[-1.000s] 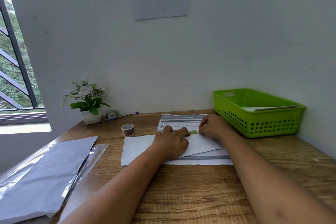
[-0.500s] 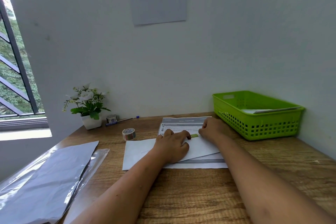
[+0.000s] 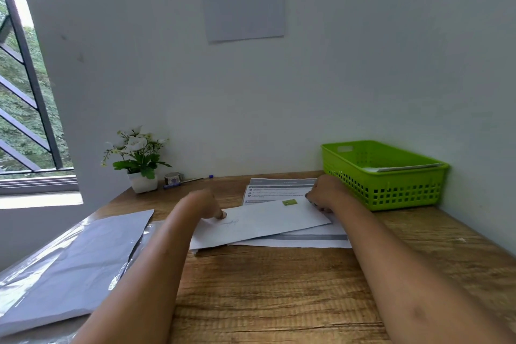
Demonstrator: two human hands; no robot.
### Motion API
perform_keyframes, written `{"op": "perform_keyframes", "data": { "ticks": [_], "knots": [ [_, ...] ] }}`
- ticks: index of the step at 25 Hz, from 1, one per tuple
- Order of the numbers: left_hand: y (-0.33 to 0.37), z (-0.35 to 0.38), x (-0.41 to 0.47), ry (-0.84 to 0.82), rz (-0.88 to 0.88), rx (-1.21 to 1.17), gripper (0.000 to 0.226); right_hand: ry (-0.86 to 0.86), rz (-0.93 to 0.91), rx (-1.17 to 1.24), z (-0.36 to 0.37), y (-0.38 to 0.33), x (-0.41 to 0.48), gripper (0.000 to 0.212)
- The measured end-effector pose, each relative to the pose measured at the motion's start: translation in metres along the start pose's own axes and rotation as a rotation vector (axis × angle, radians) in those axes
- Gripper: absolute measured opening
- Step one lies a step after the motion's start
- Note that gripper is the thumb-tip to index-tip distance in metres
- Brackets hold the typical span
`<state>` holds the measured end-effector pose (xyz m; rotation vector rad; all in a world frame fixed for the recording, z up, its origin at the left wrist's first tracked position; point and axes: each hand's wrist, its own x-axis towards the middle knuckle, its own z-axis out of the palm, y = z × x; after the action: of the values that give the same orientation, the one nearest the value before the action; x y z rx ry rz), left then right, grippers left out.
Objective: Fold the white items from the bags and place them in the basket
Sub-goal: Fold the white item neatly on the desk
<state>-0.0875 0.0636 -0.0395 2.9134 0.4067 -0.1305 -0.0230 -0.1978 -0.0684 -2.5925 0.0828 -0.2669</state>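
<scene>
Tabletop (image 3: 279,296) of grained wood carries everything. Bags (image 3: 69,260), clear sleeves with white sheets inside, lie at its front left corner, so more folding is probably left. At the far right corner stands the green basket (image 3: 391,193), and a pale sheet inside suggests some work is done. Between them, toward the far edge, a folded white sheet (image 3: 265,222) lies askew on a printed page (image 3: 279,188), not yet in the basket. The right hand (image 3: 325,193) holds its right end with bent fingers. The blurred left hand (image 3: 206,204) touches its left part with a fingertip; its grip cannot be told. A green sticker (image 3: 289,202) marks the sheet.
</scene>
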Motion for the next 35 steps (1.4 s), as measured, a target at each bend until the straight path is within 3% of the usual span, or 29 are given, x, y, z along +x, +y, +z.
{"op": "perform_keyframes", "data": {
  "ticks": [2,5,7,8,10,12,14,17,19,22,25,30,35],
  "knots": [
    [0.001,-0.002,0.000,0.161,0.041,-0.156,0.041,-0.011,-0.005,0.007,0.004,-0.002,0.001,0.014],
    [-0.001,-0.006,-0.005,0.484,0.115,-0.616,0.033,-0.038,0.025,0.169,0.005,0.000,0.005,0.033],
    [-0.001,-0.010,-0.012,0.677,0.148,-0.847,0.032,0.013,0.011,0.268,0.001,0.003,0.006,0.020],
    [0.001,-0.012,-0.015,0.760,0.147,-0.936,0.030,0.040,-0.008,0.351,0.000,0.002,0.004,0.016],
    [0.005,-0.014,-0.019,0.884,0.156,-1.088,0.027,0.063,-0.001,0.626,-0.001,-0.003,-0.001,0.031],
    [0.013,-0.014,-0.023,0.939,0.171,-1.228,0.027,0.006,0.073,0.898,-0.003,-0.016,-0.011,0.028],
    [0.022,-0.013,-0.027,0.938,0.177,-1.322,0.035,-0.264,0.080,0.963,-0.007,-0.030,-0.027,0.039],
    [0.036,-0.006,-0.030,0.932,0.204,-1.344,0.040,-0.828,-0.001,0.942,-0.008,-0.052,-0.059,0.055],
    [0.042,-0.004,-0.033,0.944,0.196,-1.359,0.040,-0.957,-0.045,1.027,-0.003,-0.062,-0.070,0.057],
    [0.054,0.002,-0.040,0.874,0.201,-1.386,0.036,-0.792,-0.048,1.273,-0.001,-0.069,-0.070,0.042],
    [0.065,0.016,-0.050,0.778,0.324,-1.287,0.037,-0.552,0.000,1.433,-0.015,-0.062,-0.063,0.036],
    [0.076,0.018,-0.062,0.695,0.585,-0.892,0.035,-0.302,0.031,1.320,-0.042,-0.049,-0.056,0.038],
    [0.114,0.012,-0.077,0.437,0.566,-1.098,0.019,-0.032,0.024,1.195,-0.078,-0.033,-0.053,0.020]
  ]
}}
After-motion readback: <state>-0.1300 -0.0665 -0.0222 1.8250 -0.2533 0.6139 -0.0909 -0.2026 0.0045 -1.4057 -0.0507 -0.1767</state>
